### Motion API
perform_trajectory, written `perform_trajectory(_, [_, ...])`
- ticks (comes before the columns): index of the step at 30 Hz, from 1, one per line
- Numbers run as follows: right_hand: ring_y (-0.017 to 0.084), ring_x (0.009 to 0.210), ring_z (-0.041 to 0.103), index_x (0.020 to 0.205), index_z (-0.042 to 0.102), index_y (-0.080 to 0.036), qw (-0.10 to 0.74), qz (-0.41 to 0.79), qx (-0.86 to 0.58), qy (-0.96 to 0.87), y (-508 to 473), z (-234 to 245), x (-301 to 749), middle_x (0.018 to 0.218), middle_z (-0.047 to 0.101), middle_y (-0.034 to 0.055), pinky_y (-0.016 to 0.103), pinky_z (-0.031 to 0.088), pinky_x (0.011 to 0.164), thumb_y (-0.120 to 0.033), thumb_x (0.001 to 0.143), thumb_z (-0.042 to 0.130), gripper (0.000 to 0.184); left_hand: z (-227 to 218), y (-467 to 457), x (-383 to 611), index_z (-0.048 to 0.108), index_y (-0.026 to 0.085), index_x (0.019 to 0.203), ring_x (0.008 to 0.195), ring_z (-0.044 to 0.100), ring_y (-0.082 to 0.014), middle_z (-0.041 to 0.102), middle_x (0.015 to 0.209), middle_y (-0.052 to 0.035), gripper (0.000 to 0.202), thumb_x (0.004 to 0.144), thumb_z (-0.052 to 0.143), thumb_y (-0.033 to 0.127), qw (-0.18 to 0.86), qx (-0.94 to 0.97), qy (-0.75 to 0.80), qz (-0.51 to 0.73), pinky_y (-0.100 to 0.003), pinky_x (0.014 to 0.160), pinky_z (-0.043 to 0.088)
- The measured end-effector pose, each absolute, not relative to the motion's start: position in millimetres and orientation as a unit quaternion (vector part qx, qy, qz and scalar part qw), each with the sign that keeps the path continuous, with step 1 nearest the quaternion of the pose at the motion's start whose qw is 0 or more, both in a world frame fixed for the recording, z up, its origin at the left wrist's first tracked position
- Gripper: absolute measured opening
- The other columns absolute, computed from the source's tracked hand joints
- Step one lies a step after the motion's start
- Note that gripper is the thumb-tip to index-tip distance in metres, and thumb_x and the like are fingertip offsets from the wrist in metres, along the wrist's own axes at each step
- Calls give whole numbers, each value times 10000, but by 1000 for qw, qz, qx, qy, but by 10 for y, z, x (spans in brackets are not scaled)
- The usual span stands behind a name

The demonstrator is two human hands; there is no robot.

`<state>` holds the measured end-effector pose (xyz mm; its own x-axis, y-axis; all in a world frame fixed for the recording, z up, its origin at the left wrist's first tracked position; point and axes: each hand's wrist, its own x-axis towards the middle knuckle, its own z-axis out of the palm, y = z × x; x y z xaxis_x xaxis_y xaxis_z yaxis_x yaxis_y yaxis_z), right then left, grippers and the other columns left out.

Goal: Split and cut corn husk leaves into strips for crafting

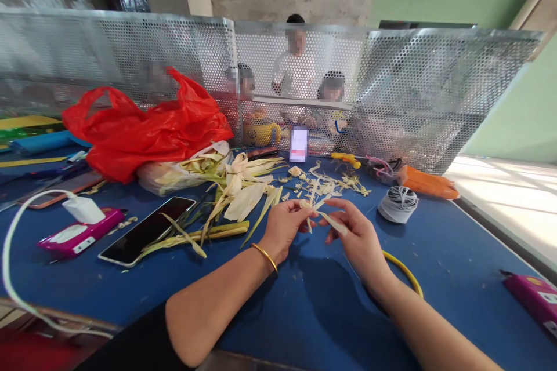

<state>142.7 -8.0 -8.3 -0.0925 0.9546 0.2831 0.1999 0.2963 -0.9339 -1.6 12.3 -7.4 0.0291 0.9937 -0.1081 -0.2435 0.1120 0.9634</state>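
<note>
My left hand [285, 225], with a gold bangle on its wrist, pinches one end of a pale palm-leaf strip [327, 217] above the blue table [313, 301]. My right hand [357, 232] grips the other end of the same strip, fingers curled round it. A heap of cream and green leaf strips [237, 188] lies just left of my hands. Small leaf scraps [326, 182] are scattered beyond them.
A red plastic bag [143, 127] sits at the back left. A black phone [148, 229], a pink power bank [80, 235] with white charger, a spool of thread [398, 204] and an orange tool [429, 184] lie around. A perforated metal screen [435, 87] stands behind, people beyond it.
</note>
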Motion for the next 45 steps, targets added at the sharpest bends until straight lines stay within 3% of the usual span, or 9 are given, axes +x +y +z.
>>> perform_trajectory(5, [158, 697, 613, 1037, 641, -215, 348, 39, -414, -840, -128, -34, 1517, 887, 710, 42, 271, 431, 653, -90, 842, 426, 316, -76, 127, -12, 555, 171, 771, 489, 587, -119, 635, 575, 16, 177, 652, 685, 149, 592, 408, 461, 520, -209, 472, 418])
perform_trajectory(8, [183, 745, 597, 994, 663, -203, 333, -113, -395, -849, -121, 20, 1559, 851, 691, 57, 297, 403, 690, -94, 865, 437, 283, -70, 95, 12, 574, 157, 686, 468, 572, -106, 632, 564, 7, 118, 644, 679, 122, 590, 465, 440, 492, -198, 457, 402])
perform_trajectory(11, [204, 897, 597, 932, 673, -210, 355, -151, -402, -830, -78, 57, 1591, 959, 676, 72, 341, 383, 843, -145, 897, 465, 220, -50, 63, 20, 634, 142, 672, 473, 573, -102, 648, 595, -3, 70, 632, 679, 108, 589, 512, 422, 461, -206, 479, 420])
perform_trajectory(15, [160, 753, 612, 848, 643, -207, 313, -85, -456, -829, -18, 48, 1617, 775, 682, 18, 328, 351, 873, -233, 942, 444, 222, -39, 50, -3, 671, 146, 650, 478, 567, -101, 665, 618, -13, 28, 635, 694, 140, 594, 541, 418, 424, -208, 480, 408])
perform_trajectory(21, [127, 507, 455, 617, 549, -207, 293, 62, -602, -741, -4, -33, 1584, 520, 536, -28, 242, 281, 516, -382, 900, 456, 345, -74, 42, 1, 703, 148, 737, 544, 618, -126, 689, 701, -40, 164, 673, 730, 297, 636, 506, 408, 415, -228, 540, 444])
perform_trajectory(28, [131, 532, 458, 646, 581, -208, 305, 110, -606, -727, 13, -43, 1583, 542, 545, -21, 234, 281, 496, -433, 889, 427, 365, -120, 13, 68, 703, 126, 715, 516, 573, -95, 667, 665, -34, 249, 595, 803, 319, 615, 475, 438, 453, -201, 502, 411])
perform_trajectory(34, [148, 556, 536, 907, 687, -226, 317, 167, -580, -731, 23, 133, 1733, 643, 646, -16, 249, 357, 531, -422, 813, 559, 252, -102, 110, -9, 709, 127, 753, 505, 577, -94, 690, 677, -55, 217, 613, 791, 271, 632, 418, 463, 460, -206, 506, 430])
perform_trajectory(40, [176, 729, 601, 828, 713, -182, 396, 325, -480, -712, -13, 206, 1695, 796, 702, 29, 278, 444, 671, -398, 775, 630, 238, -106, 120, -40, 726, 138, 755, 511, 545, -81, 658, 634, -29, 205, 620, 785, 282, 630, 447, 450, 448, -199, 507, 417])
perform_trajectory(45, [146, 670, 551, 859, 732, -181, 384, 433, -442, -686, 3, 238, 1743, 762, 676, 24, 271, 432, 639, -439, 751, 666, 288, -88, 97, -46, 725, 150, 747, 532, 535, -82, 639, 627, -13, 143, 649, 748, 251, 629, 464, 435, 448, -208, 526, 413])
